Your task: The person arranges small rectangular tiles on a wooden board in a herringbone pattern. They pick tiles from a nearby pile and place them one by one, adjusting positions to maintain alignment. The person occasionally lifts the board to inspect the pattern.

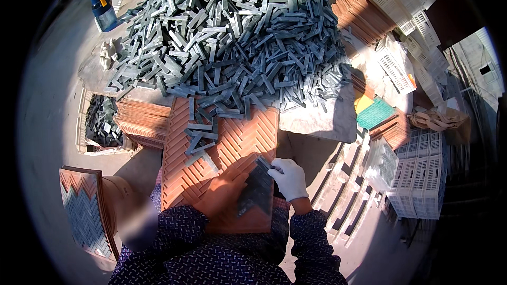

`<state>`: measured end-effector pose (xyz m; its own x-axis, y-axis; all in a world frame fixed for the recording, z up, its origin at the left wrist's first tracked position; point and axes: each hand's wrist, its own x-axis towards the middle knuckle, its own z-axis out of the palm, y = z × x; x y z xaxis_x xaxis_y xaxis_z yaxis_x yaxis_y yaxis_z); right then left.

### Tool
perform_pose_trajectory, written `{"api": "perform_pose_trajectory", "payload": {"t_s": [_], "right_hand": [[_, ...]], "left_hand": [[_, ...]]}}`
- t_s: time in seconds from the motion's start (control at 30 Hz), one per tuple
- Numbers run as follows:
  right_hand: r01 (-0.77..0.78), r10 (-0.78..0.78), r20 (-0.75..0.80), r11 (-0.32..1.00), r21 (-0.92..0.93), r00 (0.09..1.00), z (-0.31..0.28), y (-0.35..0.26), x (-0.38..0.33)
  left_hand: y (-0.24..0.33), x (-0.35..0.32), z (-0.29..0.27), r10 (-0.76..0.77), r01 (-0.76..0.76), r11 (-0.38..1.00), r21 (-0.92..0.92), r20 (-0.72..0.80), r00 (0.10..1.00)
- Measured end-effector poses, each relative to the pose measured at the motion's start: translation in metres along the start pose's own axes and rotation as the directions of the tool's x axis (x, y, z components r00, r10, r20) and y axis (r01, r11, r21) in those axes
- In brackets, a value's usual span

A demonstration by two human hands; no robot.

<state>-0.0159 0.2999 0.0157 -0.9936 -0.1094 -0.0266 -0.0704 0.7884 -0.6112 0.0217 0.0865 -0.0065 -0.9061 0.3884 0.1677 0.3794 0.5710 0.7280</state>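
An orange mould tray with a herringbone grid lies in front of me, leaning on the table edge. A few loose grey stone strips lie on its upper part. A patch of grey strips is set into its lower right corner. My right hand, in a white glove, pinches a grey strip just above that patch. My bare left hand lies flat on the tray beside the patch, fingers apart and holding nothing. A big heap of grey strips covers the table behind.
A stack of orange trays and a crate of grey strips stand at left. A filled herringbone panel leans at lower left. White crates are piled at right, near a green mesh tray. A blue bottle stands at the back left.
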Motion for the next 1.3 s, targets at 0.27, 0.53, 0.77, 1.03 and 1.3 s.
{"api": "perform_pose_trajectory", "payload": {"t_s": [0.27,0.53,0.77,1.03,1.3], "right_hand": [[-0.078,0.075,-0.099,0.997,-0.020,0.992,0.017,-0.007,0.002],[0.065,-0.062,0.034,0.995,-0.080,0.997,0.019,0.002,0.032],[0.127,-0.171,-0.370,0.982,-0.142,0.913,0.037,-0.019,0.117],[0.142,-0.163,-0.209,0.984,-0.109,0.964,0.035,-0.013,0.133],[-0.033,0.017,0.100,0.987,0.158,0.995,-0.006,-0.005,0.025]], "left_hand": [[0.001,-0.004,0.003,0.032,-0.031,0.999,-0.018,0.054,0.998],[-0.003,0.000,0.004,0.033,-0.034,0.999,-0.010,-0.013,0.999],[-0.051,0.099,-0.041,0.154,-0.065,0.922,0.383,-0.206,0.966],[-0.074,0.122,-0.045,0.250,-0.149,0.803,0.578,-0.099,0.963],[-0.078,0.115,-0.039,0.360,-0.183,0.609,0.772,-0.064,0.931]]}}
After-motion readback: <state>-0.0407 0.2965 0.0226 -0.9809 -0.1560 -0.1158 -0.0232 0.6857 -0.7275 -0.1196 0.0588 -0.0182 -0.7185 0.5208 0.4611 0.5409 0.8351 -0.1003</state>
